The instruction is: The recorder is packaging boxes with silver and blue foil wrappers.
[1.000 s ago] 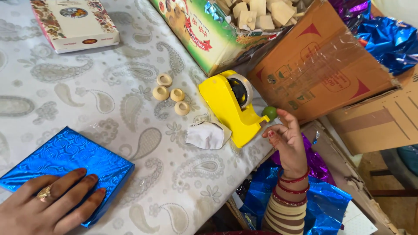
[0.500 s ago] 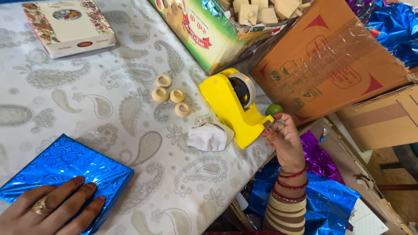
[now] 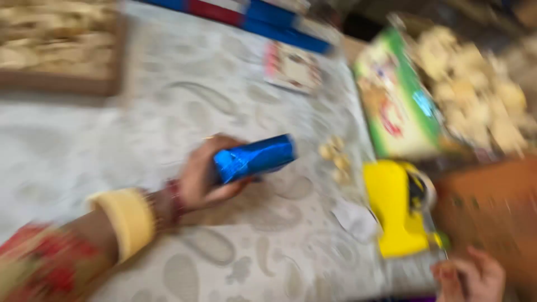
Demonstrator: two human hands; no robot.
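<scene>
The view is heavily blurred by motion. My left hand grips a box wrapped in shiny blue foil and holds it tilted above the patterned tablecloth. My right hand is at the bottom right, by the front end of a yellow tape dispenser; whether it holds tape cannot be made out. A crumpled white scrap lies left of the dispenser.
Several small pale tape rings lie on the cloth. A green carton full of pale blocks stands at the right, a brown cardboard box below it. A small printed box and a wooden tray sit farther back.
My left hand has lifted the blue wrapped box off the cloth and turned it on edge. The camera swung sharply, blurring everything. My right hand stays by the dispenser's end.
</scene>
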